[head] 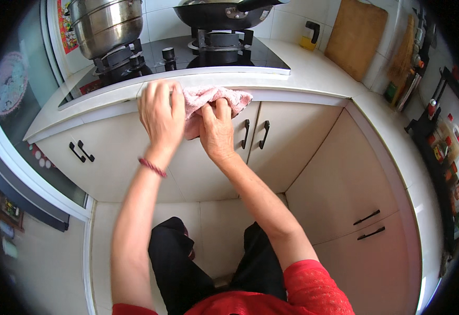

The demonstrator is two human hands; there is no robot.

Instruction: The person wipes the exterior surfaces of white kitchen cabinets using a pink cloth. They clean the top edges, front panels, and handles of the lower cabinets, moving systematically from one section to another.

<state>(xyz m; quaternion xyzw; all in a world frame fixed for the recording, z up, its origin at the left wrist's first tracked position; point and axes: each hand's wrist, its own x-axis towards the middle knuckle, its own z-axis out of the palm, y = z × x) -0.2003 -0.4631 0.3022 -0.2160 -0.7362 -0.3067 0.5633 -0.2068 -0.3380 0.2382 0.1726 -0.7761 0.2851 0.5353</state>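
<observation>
A folded pink terry cloth (218,94) is bunched up just in front of the counter's edge, above the cabinet doors. My right hand (217,132) grips it from below, the fingers bent into its folds. Against the cloth's left side is my left hand (160,114), slightly blurred, with curled fingers and a red braided band on the wrist. Its fingertips point away from me, and whether they pinch the cloth's edge is hidden. Behind both hands runs the white countertop (312,75) with a black glass gas stove (162,71) set into it.
On the stove stand a steel steamer pot (107,27) and a black wok (210,15). A jug of yellow liquid (310,36) and a wooden cutting board (357,37) lean near the wall. Black-handled cabinet doors (292,145) face me. A sliding glass door (25,102) is at left.
</observation>
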